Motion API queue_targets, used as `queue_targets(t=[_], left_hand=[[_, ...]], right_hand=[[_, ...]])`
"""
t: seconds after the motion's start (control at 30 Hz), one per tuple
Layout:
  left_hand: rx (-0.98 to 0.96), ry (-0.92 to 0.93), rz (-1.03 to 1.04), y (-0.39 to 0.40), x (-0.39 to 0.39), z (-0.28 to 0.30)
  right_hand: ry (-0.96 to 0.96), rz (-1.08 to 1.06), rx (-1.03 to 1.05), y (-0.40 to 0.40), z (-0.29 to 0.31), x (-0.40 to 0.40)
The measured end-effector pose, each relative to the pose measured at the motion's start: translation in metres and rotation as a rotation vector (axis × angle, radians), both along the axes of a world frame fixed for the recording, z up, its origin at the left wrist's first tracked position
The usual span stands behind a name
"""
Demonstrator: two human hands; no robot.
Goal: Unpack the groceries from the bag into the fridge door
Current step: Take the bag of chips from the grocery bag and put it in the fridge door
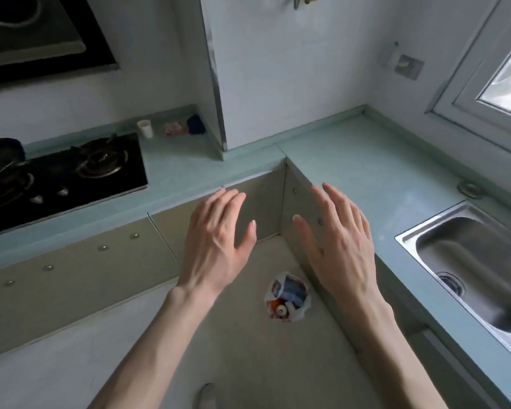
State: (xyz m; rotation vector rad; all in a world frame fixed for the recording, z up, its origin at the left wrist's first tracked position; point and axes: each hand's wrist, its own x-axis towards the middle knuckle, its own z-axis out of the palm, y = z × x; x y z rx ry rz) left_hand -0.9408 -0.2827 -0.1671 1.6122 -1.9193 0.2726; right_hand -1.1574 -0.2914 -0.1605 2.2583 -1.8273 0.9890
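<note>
1. pale green l-shaped tabletop (366,160) is wrapping the kitchen corner, with a black gas hob (62,178) on one run and a steel sink (469,255) on the other.
2. left hand (216,240) and right hand (340,246) are hovering with fingers spread, holding nothing.
3. white plastic grocery bag (288,296) is sitting on the floor in the corner, untouched; unpacking looks unstarted.
4. next, i judge, reaching down for it.
5. no fridge is showing; bag contents are hard to make out.
</note>
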Motion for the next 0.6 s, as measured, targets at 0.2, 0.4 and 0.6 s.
queue_targets(t=[0.2, 0.4, 0.6], left_hand=[[0.016, -0.029, -0.152, -0.035, 0.014, -0.017], [0.051, -0.011, -0.318, -0.069, 0.035, -0.047], [0.143, -0.002, -0.419, -0.097, 0.044, -0.111]], right_hand=[[0.019, -0.131, 0.036, -0.004, -0.018, 0.017], [0.010, -0.271, 0.043, -0.002, -0.053, 0.045], [0.000, -0.359, 0.149, -0.003, -0.113, 0.045]])
